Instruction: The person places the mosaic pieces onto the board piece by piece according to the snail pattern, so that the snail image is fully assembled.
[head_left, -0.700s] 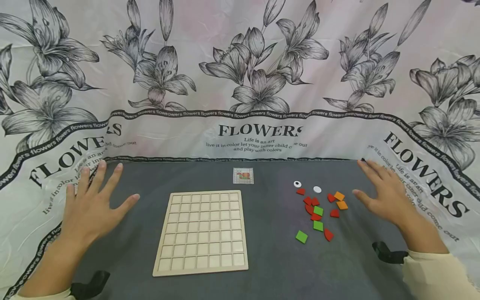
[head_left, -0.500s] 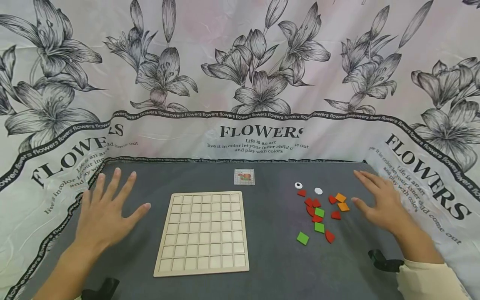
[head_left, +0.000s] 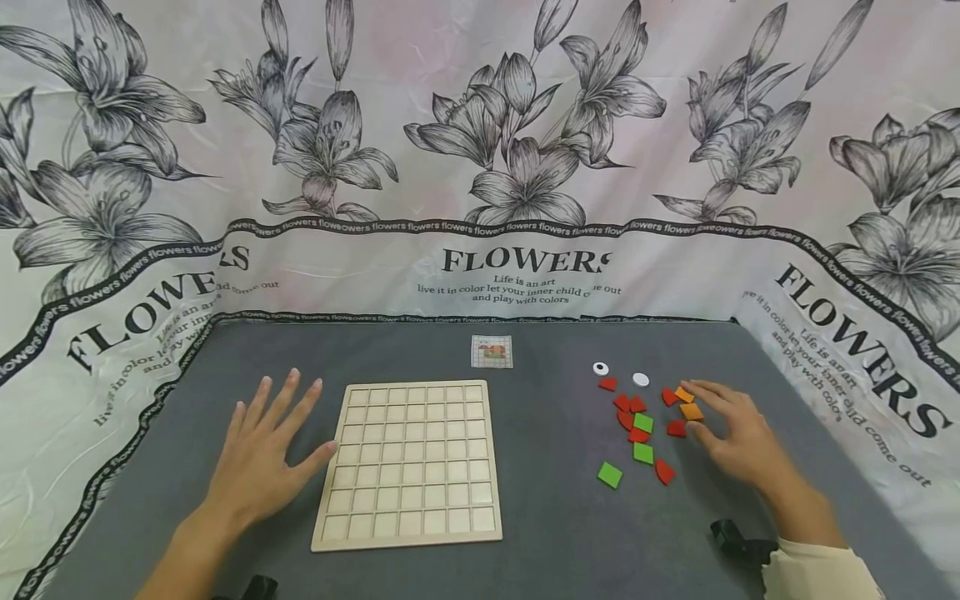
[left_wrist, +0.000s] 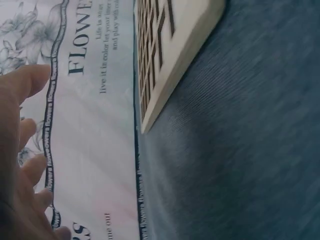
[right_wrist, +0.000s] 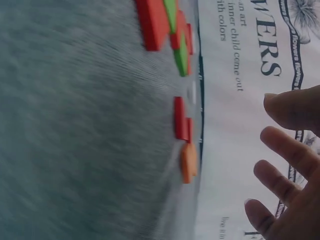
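Observation:
My left hand (head_left: 262,462) hovers with spread fingers at the left edge of a pale wooden grid board (head_left: 408,462); nothing is in it. The board's corner also shows in the left wrist view. On the right, my right hand (head_left: 738,433) is beside two orange square tiles (head_left: 692,412), its fingers extended and holding nothing. Whether a fingertip touches the upper orange tile cannot be told. Left of that hand lie several red pieces (head_left: 664,472), some with a curved edge, and several green square tiles (head_left: 610,475). Behind them are a white disc (head_left: 641,380) and a white ring-like disc with a dark centre (head_left: 601,368).
A small picture card (head_left: 492,352) with a gridded coloured figure lies behind the board. Dark grey cloth (head_left: 551,500) covers the table. A white flower-printed curtain (head_left: 525,283) encloses the back and sides. Black wrist-camera mounts (head_left: 738,543) sit under the wrists.
Both hands have come inward and toward the table: the left rightward to the board's edge, the right leftward to the orange tiles. The board and pieces have kept their places.

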